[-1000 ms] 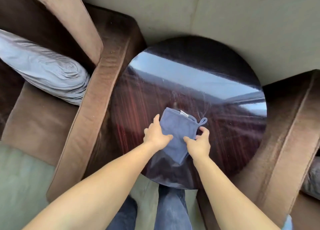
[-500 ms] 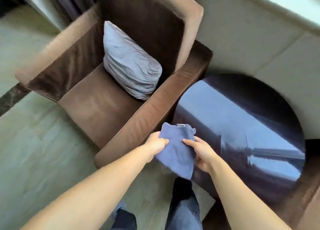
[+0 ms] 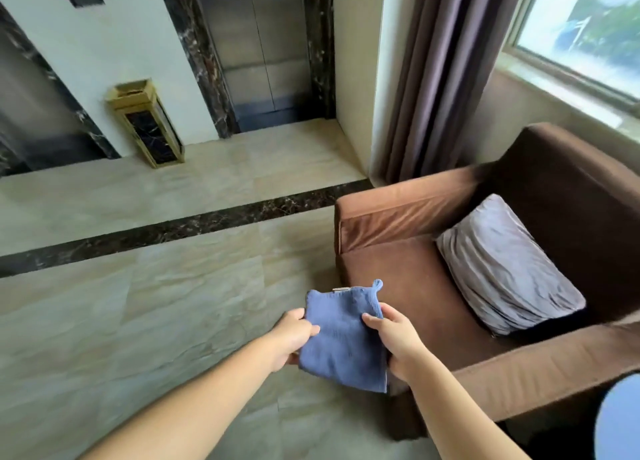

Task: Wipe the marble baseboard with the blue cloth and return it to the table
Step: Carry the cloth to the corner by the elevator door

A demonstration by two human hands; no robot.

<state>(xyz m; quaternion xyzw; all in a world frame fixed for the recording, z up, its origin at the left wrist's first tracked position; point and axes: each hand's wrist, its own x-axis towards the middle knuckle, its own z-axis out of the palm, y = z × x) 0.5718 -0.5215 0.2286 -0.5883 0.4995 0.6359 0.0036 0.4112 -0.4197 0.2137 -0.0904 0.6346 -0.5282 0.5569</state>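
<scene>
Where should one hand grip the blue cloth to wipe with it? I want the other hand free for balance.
Judging by its pose, grip the blue cloth at mid-fold, palm from above. It hangs folded and limp between the left hand and right hand, each pinching a side edge; a palm grip would keep the layers flat, and the top-corner loop clear.
</scene>
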